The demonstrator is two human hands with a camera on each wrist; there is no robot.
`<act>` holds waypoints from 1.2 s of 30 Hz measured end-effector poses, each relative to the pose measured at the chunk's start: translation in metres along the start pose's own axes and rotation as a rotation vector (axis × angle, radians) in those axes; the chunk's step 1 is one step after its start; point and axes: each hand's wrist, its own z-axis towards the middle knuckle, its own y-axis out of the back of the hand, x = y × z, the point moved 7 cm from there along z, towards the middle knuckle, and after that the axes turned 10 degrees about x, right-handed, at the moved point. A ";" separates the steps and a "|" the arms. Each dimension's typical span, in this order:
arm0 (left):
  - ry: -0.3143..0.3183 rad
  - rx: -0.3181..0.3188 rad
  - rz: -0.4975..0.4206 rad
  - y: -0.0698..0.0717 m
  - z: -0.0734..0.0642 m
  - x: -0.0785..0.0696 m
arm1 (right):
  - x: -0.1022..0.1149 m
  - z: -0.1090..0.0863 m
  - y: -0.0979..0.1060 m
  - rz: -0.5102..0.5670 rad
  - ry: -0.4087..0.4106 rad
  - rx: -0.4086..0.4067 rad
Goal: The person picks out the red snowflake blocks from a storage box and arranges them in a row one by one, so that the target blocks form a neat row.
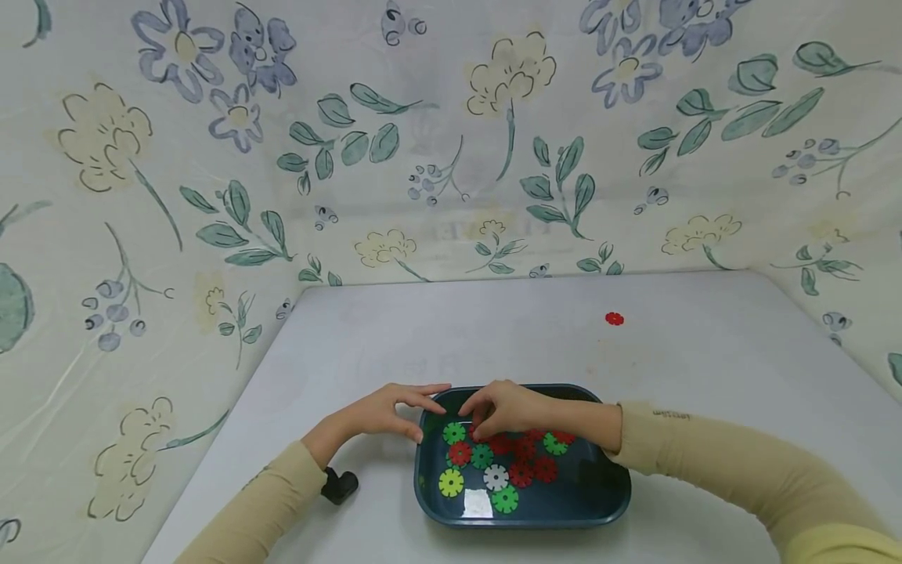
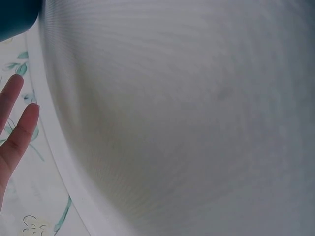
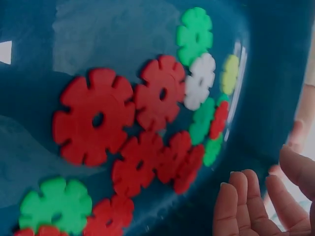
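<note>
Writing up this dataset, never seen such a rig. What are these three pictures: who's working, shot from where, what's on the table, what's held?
No robot here: a person works with two bare hands. The wide picture comes from a head camera looking forward and down; the other two come from a camera on each wrist.

On the white table sits a dark blue, rounded rectangular tray holding red, green, white and yellow notched discs. One loose red notched disc lies beyond it.

The left hand is at the tray's left rim, fingers extended, holding nothing visible. The right hand is over the discs; whether it grips one isn't clear.
</note>
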 end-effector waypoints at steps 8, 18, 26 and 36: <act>-0.011 0.003 -0.002 0.000 -0.001 0.000 | -0.003 0.015 -0.018 -0.047 0.011 0.037; -0.023 0.005 0.007 0.001 0.000 -0.001 | -0.003 0.025 -0.029 -0.097 0.036 0.050; -0.015 0.002 0.001 0.000 0.000 0.000 | -0.005 0.029 -0.032 -0.151 0.046 0.047; -0.028 0.005 0.002 0.000 0.000 -0.001 | -0.005 0.029 -0.034 -0.216 0.037 0.049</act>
